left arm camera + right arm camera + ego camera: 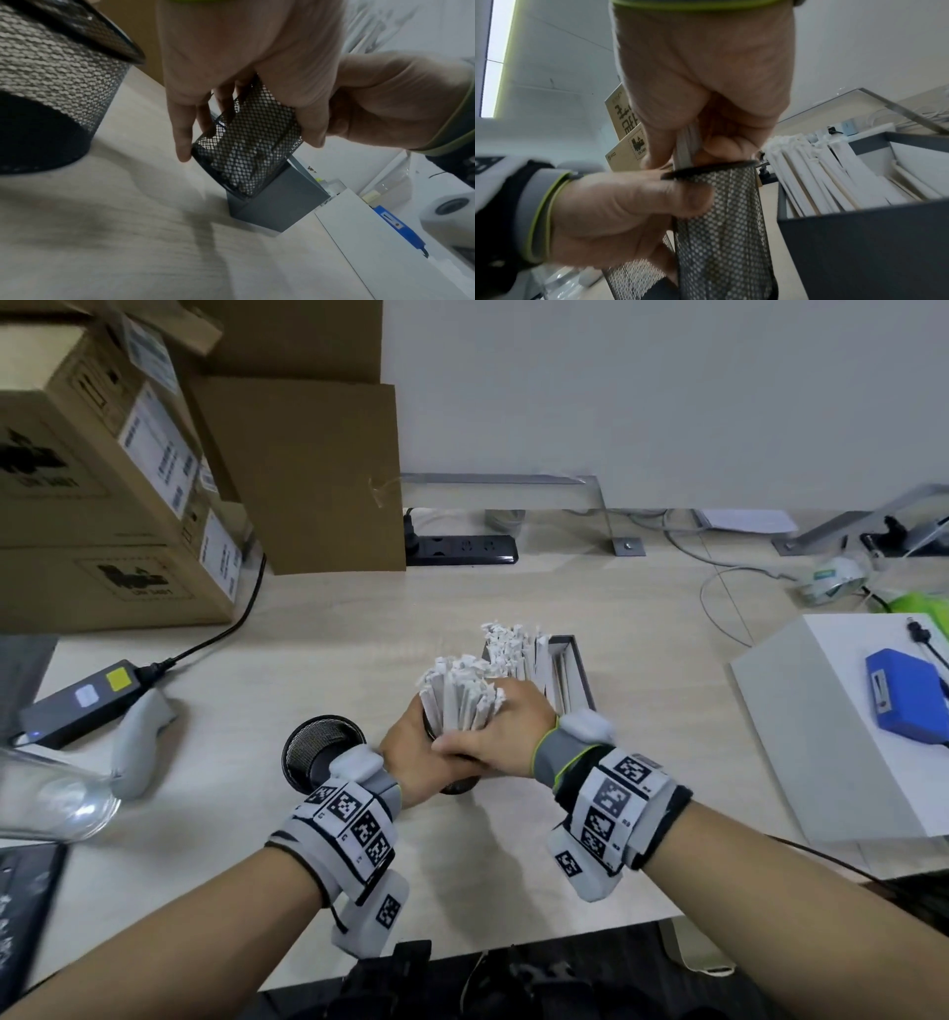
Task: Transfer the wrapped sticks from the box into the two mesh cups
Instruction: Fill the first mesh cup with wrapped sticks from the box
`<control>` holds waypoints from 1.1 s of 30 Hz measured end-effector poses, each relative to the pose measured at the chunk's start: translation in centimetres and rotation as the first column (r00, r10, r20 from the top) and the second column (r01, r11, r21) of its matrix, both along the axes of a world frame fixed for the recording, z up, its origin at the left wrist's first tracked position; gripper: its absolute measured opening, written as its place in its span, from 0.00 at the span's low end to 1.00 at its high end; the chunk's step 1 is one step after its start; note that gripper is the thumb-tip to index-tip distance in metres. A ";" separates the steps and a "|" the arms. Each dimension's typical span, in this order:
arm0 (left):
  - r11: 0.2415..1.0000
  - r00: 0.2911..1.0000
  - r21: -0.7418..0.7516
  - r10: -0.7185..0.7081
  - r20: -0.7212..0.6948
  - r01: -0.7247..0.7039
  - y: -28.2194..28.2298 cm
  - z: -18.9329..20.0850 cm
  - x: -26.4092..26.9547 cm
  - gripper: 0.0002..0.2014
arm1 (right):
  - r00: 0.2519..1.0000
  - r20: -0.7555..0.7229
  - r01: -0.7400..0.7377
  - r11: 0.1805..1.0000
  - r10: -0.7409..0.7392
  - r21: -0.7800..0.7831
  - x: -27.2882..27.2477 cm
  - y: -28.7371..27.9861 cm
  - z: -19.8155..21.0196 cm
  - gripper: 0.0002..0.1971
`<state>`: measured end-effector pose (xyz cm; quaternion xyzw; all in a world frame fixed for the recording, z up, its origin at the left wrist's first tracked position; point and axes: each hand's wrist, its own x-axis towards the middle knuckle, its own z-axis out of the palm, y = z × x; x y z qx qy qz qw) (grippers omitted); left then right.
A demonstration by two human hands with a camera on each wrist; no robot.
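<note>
My left hand (423,755) grips a black mesh cup (454,785) standing on the desk. In the left wrist view the left hand's (203,113) fingers wrap that cup's (246,146) wall. My right hand (493,726) grips a thick bundle of white wrapped sticks (459,698) whose lower ends are inside this cup. The right wrist view shows the right hand (680,156) pinching the sticks (686,142) just above the cup's rim (706,167). A second mesh cup (321,752) stands to the left, with no sticks showing in it. The grey box (577,680), close behind my right hand, holds more wrapped sticks (508,649).
Cardboard boxes (128,480) stack at the back left, a power strip (459,550) behind them. A black power adapter (82,701) and a grey controller (138,737) lie left. A white box (832,726) with a blue device (906,701) sits right.
</note>
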<state>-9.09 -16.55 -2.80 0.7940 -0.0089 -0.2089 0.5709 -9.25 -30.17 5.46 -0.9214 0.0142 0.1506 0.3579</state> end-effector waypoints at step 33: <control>0.995 0.980 0.051 0.078 0.181 -0.088 -0.3 0.4 0.0 0.13 | 0.758 0.438 -0.353 0.868 0.484 -0.348 0.5 1.2 -3.2 0.36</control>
